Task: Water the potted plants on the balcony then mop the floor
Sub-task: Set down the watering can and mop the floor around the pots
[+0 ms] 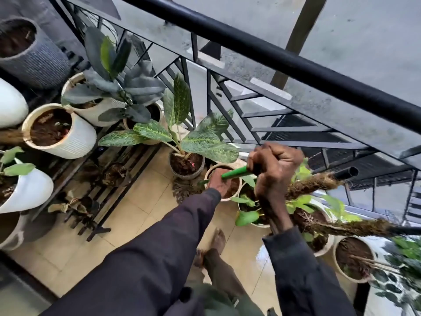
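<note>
green hose [237, 173] tip over cream pot [225, 165], just above left hand [219, 182] | right hand [274, 165] fisted around green hose, arm outstretched | left hand down in cream pot, grip unclear

No text, label, brand or number can be read on anything here.

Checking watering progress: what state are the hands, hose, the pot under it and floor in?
right hand, gripping the green hose
green hose, tip over the small cream pot, no water visible
left hand, down at that pot, grip unclear
small cream pot, upright, soil-filled
floor, shiny wet patch at right
</note>
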